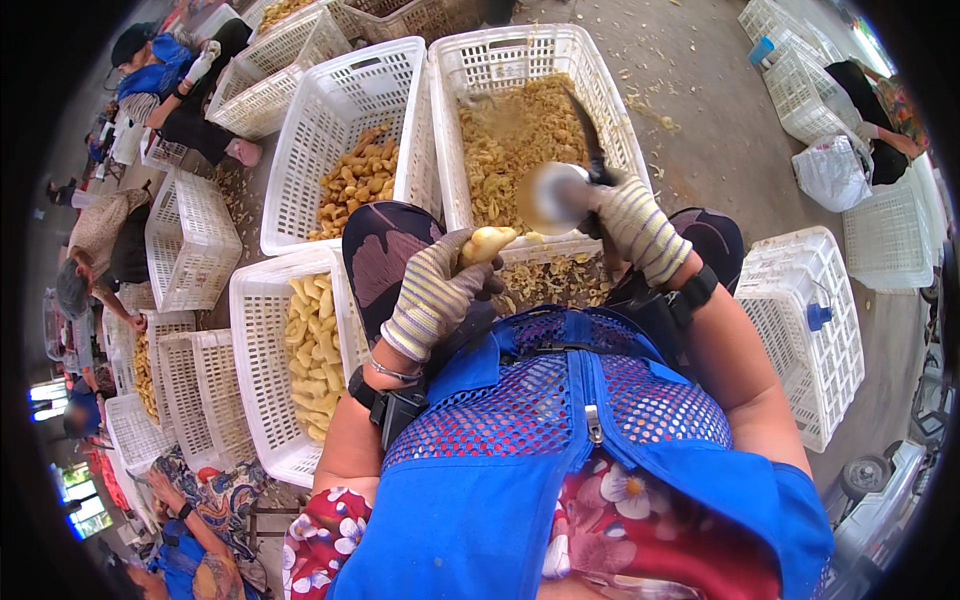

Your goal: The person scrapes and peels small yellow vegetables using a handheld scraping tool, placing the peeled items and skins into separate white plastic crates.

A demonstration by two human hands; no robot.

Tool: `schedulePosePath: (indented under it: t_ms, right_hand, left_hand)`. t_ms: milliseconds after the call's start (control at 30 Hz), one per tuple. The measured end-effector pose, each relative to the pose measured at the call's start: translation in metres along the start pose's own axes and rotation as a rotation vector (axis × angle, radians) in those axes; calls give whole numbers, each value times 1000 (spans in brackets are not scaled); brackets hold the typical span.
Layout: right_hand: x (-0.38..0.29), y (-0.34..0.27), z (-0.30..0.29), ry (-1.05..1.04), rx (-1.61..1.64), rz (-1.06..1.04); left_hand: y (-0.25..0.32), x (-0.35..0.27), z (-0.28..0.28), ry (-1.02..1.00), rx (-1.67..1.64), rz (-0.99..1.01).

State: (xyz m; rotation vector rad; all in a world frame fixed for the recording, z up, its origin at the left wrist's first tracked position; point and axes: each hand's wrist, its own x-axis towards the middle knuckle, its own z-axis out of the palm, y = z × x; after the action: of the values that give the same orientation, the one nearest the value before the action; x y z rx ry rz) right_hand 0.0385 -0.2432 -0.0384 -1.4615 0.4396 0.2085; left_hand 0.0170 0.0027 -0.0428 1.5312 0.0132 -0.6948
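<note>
My left hand (435, 289), in a striped knit glove with grey coated fingers, grips a pale, mostly peeled piece of ginger root (489, 244). My right hand (634, 221), gloved the same way, is closed around a tool with a dark curved blade (587, 131), likely a knife, its tip pointing away from me. Beside its fingers is a blurred whitish round patch that I cannot make out. Both hands are over my lap, apart from each other. Ahead of them stands a white plastic crate (615, 112) heaped with ginger peelings (517, 112).
Unpeeled ginger (360, 176) lies in a white crate (300, 180) ahead left. Peeled ginger (315, 349) fills part of another crate (259, 375) by my left arm. A crate with a blue piece (799, 337) stands right. Other people work along both sides.
</note>
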Motion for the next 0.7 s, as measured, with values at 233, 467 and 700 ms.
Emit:
schedulePosePath:
  t_ms: [233,467,700]
  right_hand:
    - [3,10,12,6,-439,-180]
    - [0,14,11,-244,56,103]
    - [0,5,37,-332,34,171]
  left_hand:
    - [-1,-6,2,6,395,261]
    - [-3,-4,2,97,272,209]
    - [-13,8,-1,64,496,280]
